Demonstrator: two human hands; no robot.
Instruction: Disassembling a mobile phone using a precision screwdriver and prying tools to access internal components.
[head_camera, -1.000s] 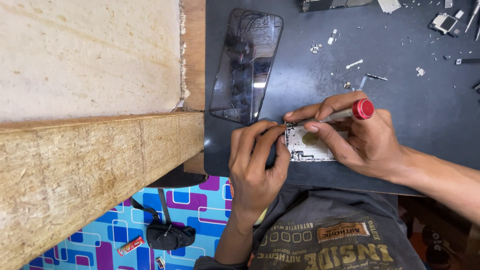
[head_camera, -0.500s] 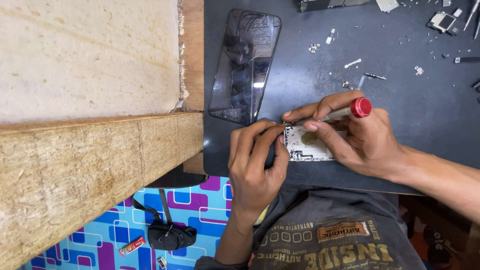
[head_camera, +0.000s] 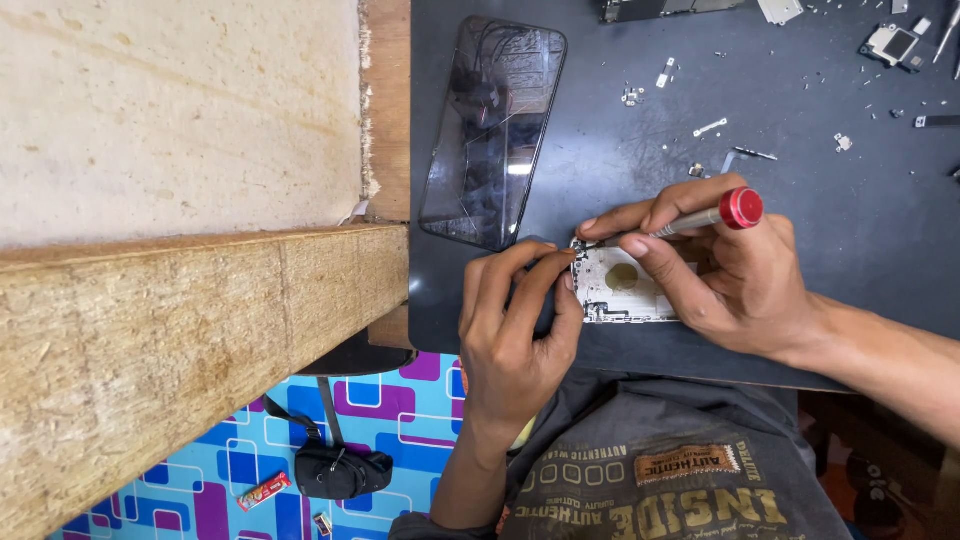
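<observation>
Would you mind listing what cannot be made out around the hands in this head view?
- Screwdriver tip: hidden by the right hand fingers.
- Left end of the white phone part: covered by the left hand.
- Small screws and parts on the dark mat: too small to identify.
- Parts at the top edge: cut off.

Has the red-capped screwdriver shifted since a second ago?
No. The screwdriver in the right hand sits the same way relative to the cracked screen on the mat; only the camera drifted slightly.
</observation>
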